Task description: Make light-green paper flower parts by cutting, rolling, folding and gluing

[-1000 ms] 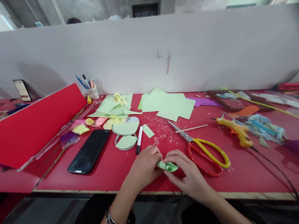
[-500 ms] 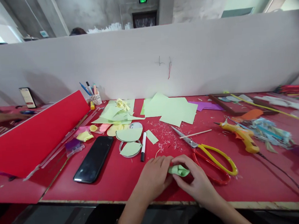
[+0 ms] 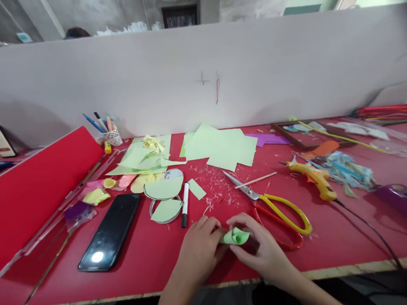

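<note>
A small piece of light green paper (image 3: 236,236), curled into a roll, is held between both hands near the table's front edge. My left hand (image 3: 201,244) has its fingers closed on the roll's left end. With thumb and fingers curved around the right end, my right hand (image 3: 260,245) grips it too. Just beyond the right hand lie scissors (image 3: 279,212) with one yellow and one red handle. Ahead of the left hand are a black-capped white marker (image 3: 185,204), a leaf-shaped green cutout (image 3: 166,210) on a roll of tape, and a small green paper strip (image 3: 197,189).
Green paper sheets (image 3: 223,144) lie at the back below a white partition (image 3: 171,81). A black phone (image 3: 110,232) and a slanted red board (image 3: 44,194) are on the left. On the right lies a yellow glue gun (image 3: 312,179) with its cord, beside a purple object (image 3: 404,200).
The view has swung slightly to the right and down. The curled paper has turned a little, so its open end shows more. Both hands still hold it.
</note>
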`<state>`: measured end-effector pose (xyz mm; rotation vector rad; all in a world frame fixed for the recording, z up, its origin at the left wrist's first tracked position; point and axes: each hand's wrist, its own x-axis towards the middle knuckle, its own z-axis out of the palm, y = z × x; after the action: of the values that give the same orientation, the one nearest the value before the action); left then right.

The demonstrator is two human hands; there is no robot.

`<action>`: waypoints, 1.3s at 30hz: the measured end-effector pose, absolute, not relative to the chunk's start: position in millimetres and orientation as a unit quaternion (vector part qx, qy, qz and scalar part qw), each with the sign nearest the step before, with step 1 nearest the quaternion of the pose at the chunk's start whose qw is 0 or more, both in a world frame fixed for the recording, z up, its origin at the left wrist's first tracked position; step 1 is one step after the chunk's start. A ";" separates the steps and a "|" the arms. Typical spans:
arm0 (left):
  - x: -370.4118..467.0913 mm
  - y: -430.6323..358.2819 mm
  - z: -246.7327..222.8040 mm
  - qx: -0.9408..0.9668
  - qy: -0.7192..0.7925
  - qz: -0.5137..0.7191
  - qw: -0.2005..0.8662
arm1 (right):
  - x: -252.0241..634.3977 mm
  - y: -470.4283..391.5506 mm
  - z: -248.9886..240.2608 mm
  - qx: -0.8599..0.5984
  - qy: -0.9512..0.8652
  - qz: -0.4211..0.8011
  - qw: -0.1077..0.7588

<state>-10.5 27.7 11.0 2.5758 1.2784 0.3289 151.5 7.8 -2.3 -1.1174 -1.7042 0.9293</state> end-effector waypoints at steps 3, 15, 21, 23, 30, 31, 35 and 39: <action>-10.3 29.0 11.6 0.879 0.453 0.096 0.112 | 151.8 8.4 1.8 -0.445 -0.677 0.394 0.435; -7.2 25.9 17.5 0.892 0.419 0.084 0.150 | 156.6 9.8 2.8 -0.445 -0.516 0.567 0.462; -7.9 30.1 8.2 0.892 0.414 0.104 0.152 | 155.2 14.5 0.5 -0.398 -0.572 0.561 0.447; -8.1 30.9 8.3 0.884 0.425 0.107 0.162 | 154.7 15.6 0.7 -0.394 -0.592 0.549 0.438; -9.3 29.9 14.3 0.878 0.431 0.094 0.187 | 151.8 16.4 4.9 -0.419 -0.652 0.479 0.412; -9.3 29.9 14.4 0.879 0.430 0.090 0.185 | 151.3 16.4 5.0 -0.423 -0.654 0.472 0.413; -9.2 30.1 14.0 0.882 0.426 0.093 0.178 | 149.5 16.7 2.3 -0.447 -0.601 0.506 0.427; -9.5 30.0 13.2 0.884 0.420 0.097 0.183 | 148.7 17.8 1.1 -0.454 -0.525 0.575 0.433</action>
<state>-9.5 30.0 13.2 2.4924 1.1845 0.2745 148.7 17.8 1.1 -1.1308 -1.3083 1.4332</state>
